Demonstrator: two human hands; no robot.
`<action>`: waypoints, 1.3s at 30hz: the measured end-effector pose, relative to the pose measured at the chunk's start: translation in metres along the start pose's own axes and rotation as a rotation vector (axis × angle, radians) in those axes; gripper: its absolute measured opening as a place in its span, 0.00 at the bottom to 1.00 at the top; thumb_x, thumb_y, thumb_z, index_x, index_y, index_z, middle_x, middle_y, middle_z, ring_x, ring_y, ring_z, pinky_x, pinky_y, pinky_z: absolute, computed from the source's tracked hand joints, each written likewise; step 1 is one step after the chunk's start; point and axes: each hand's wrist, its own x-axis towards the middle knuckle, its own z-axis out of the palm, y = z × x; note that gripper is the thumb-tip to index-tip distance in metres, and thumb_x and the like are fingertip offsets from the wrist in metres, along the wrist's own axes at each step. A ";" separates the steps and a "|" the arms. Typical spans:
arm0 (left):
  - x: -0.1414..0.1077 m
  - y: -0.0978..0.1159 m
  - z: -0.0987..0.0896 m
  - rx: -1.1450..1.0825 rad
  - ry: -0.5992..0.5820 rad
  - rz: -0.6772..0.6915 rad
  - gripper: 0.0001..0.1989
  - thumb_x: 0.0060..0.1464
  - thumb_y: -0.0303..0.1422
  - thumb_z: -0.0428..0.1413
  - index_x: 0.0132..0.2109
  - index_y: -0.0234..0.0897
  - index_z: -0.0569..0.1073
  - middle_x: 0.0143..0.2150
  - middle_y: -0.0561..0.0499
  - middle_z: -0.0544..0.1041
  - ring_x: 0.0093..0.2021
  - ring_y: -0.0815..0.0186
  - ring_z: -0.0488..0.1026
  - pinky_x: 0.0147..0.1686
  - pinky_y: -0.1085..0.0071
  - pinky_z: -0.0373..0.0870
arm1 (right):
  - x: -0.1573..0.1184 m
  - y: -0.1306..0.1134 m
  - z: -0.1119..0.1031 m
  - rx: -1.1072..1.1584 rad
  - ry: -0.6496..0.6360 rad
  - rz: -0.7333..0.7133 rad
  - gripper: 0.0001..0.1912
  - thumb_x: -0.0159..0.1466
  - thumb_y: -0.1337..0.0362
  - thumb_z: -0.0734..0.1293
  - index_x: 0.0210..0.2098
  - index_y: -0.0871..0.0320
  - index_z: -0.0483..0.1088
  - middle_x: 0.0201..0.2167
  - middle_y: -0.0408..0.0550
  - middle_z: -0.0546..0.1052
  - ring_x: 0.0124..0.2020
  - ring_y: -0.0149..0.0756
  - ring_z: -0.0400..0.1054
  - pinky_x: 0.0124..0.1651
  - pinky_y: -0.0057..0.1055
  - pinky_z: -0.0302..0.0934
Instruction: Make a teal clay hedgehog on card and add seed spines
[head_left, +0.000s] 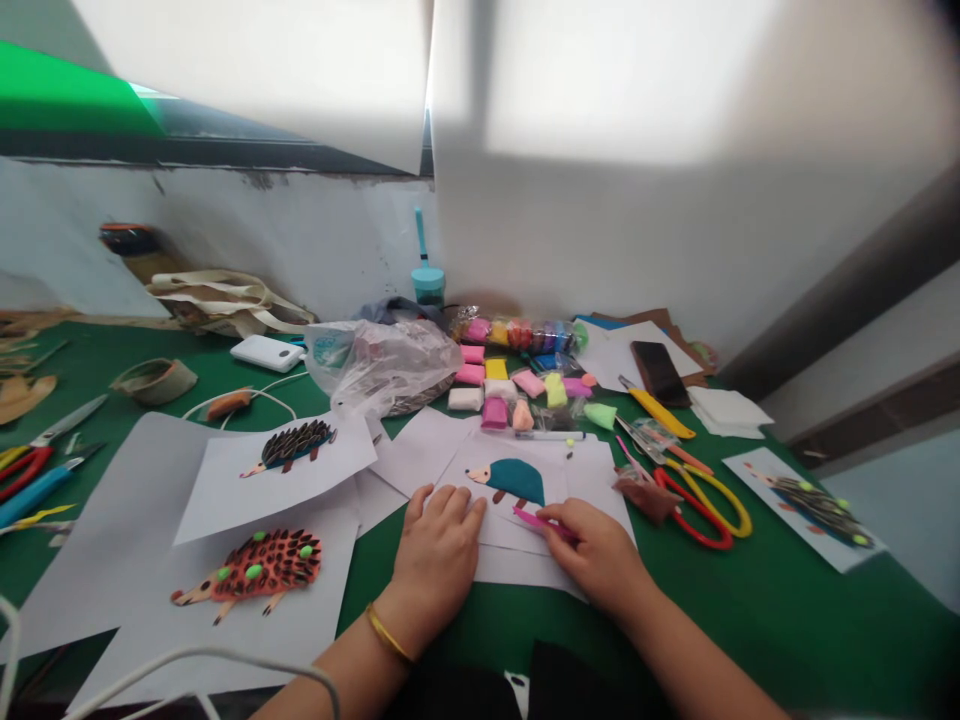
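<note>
My left hand (442, 540) lies flat, fingers stretched over the left side of a white paper sheet (517, 565). On that sheet is a clay hedgehog (517, 480) with a teal body, a pale face and brown legs. Pinched in my right hand (596, 550) is a pink clay-modelling tool (536, 518), its tip close to the hedgehog's rear leg. Whether the tip touches the clay I cannot tell. Beyond the sheet lie several packets of coloured clay (495, 412) and a capped pen (551, 436).
Red-handled scissors (694, 520), a yellow utility knife (660, 412) and a phone (660, 373) lie to the right. Finished hedgehog pictures rest on both sides, one with a red body (274, 568). A plastic bag (390, 360) sits behind; a white cable (202, 652) crosses the front left.
</note>
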 end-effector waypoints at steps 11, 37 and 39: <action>0.000 -0.003 0.004 -0.008 0.011 0.021 0.17 0.57 0.25 0.52 0.53 0.39 0.72 0.52 0.47 0.75 0.54 0.57 0.69 0.60 0.55 0.56 | 0.000 0.003 0.002 -0.022 -0.014 0.026 0.11 0.65 0.61 0.62 0.43 0.52 0.75 0.37 0.46 0.79 0.38 0.38 0.73 0.42 0.32 0.65; 0.001 -0.018 0.009 -0.264 0.090 -0.024 0.19 0.55 0.22 0.49 0.52 0.39 0.74 0.49 0.48 0.78 0.52 0.61 0.72 0.60 0.55 0.59 | 0.009 -0.023 -0.003 -0.111 -0.040 -0.081 0.12 0.66 0.67 0.60 0.44 0.54 0.74 0.35 0.46 0.76 0.37 0.36 0.71 0.39 0.30 0.61; 0.001 -0.017 0.009 -0.256 0.100 -0.026 0.19 0.55 0.22 0.49 0.51 0.39 0.74 0.49 0.48 0.78 0.51 0.60 0.72 0.60 0.54 0.59 | 0.015 -0.030 0.001 -0.159 -0.049 -0.105 0.12 0.66 0.67 0.60 0.43 0.54 0.74 0.33 0.46 0.76 0.35 0.36 0.70 0.38 0.30 0.60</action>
